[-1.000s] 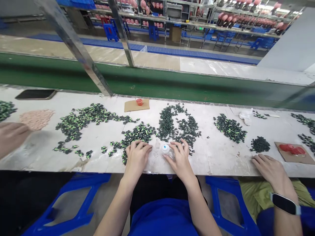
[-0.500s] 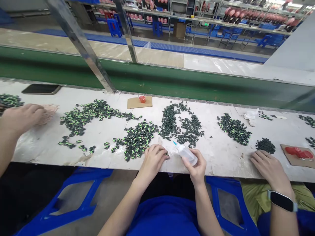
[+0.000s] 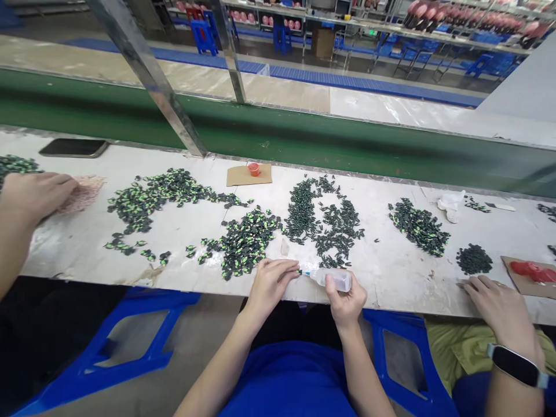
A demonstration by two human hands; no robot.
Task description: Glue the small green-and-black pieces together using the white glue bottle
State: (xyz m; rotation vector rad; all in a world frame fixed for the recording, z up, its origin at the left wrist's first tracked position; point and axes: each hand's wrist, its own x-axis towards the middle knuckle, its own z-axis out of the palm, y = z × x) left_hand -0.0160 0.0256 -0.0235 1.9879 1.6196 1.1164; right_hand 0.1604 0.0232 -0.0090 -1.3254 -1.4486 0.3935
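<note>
My left hand (image 3: 273, 282) pinches a small dark piece (image 3: 299, 271) between thumb and fingertips, just above the table's front edge. In my right hand (image 3: 347, 296) is a clear squeeze bottle (image 3: 333, 278) with a blue tip (image 3: 307, 273). The bottle lies nearly level, its tip pointing left and close to the small piece; whether they touch I cannot tell. Beyond my left hand spreads a pile of black and green pieces (image 3: 245, 240). A pile of small dark green pieces (image 3: 302, 211) lies beyond the bottle.
Co-workers' hands rest at the left (image 3: 39, 200) and right (image 3: 499, 301). A red cup (image 3: 253, 169) stands on cardboard (image 3: 237, 176) at the back. A phone (image 3: 73, 147) lies far left. A metal post (image 3: 165, 104) rises from the green barrier (image 3: 304, 133).
My right hand has tipped the bottle flatter and brought its blue tip down to the small piece in my left fingers. The co-worker's hand at the right has shifted slightly rightward.
</note>
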